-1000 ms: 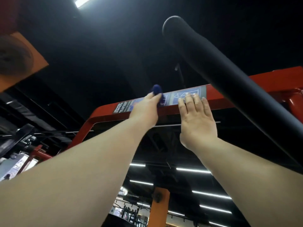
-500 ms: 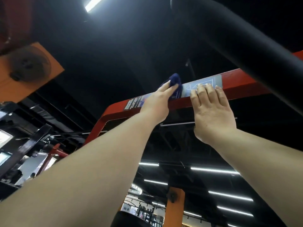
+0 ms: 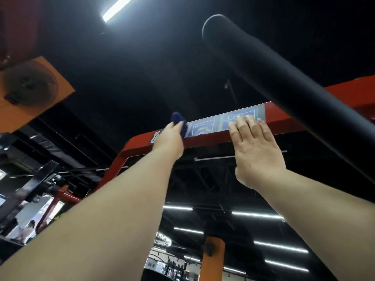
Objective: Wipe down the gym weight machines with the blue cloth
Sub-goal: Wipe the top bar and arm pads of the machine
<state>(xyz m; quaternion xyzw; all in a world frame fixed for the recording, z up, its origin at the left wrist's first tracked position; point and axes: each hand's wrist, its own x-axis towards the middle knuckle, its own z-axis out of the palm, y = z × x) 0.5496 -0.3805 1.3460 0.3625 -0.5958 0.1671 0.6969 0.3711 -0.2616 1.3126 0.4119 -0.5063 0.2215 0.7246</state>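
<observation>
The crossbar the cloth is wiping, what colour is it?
Red, with a blue instruction label; crossbar shows in the head view.

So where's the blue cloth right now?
In the head view, the blue cloth is left of centre, held by the left hand against the red beam, beside the instruction sticker.

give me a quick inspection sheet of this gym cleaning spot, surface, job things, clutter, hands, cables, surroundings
surface: red crossbeam overhead, with an instruction sticker on its face
job's things: blue cloth against the sticker's left end
clutter: nothing seen
hands: left hand holds the cloth to the beam; right hand lies flat, fingertips on the sticker
cables: thin dark line hanging above the beam, unclear
surroundings: black padded bar in front; strip lights; orange column
</observation>
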